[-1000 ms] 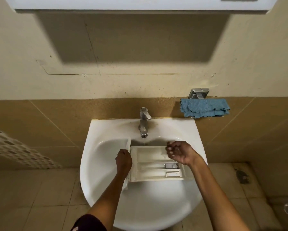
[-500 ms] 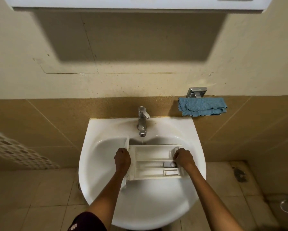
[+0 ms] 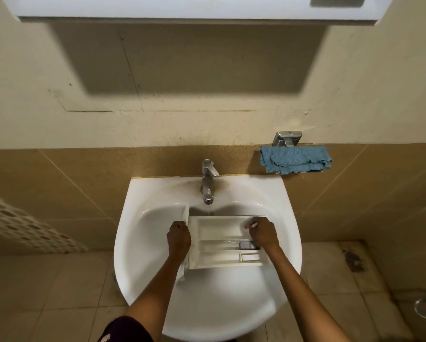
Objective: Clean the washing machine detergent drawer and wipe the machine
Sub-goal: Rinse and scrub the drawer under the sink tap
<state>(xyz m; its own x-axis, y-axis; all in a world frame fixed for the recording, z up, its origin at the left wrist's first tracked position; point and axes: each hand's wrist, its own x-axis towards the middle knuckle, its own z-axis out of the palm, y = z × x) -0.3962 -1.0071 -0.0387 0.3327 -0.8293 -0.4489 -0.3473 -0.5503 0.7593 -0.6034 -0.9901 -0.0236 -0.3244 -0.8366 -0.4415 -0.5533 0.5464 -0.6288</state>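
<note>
While the detergent drawer [image 3: 219, 227] lies in the white sink [image 3: 142, 193], just below the middle of the frame, both hands are on it. The drawer is white, with one big box at the top and two thin boxes under it. A small grey part sits in the middle thin box, near the right end. The left hand [image 3: 179, 238] is at the left end of the drawer, and its fingers are curled tight around the tall front plate there. The right hand [image 3: 263, 233] sits over the right end of the drawer with its fingers bent. That spot is blurry and white, so I cannot tell if the fingers are holding the drawer wall or only touching it. The shiny tap [image 3: 208, 183] stands at the back of the sink, right above the drawer's top edge. A blue cloth [image 3: 295, 160] hangs on the wall to the upper right of the sink, under a small metal holder [image 3: 287, 138]. A white cabinet [image 3: 182, 7] runs along the top of the frame. At the left edge is a white thing full of holes [image 3: 14, 228].
</note>
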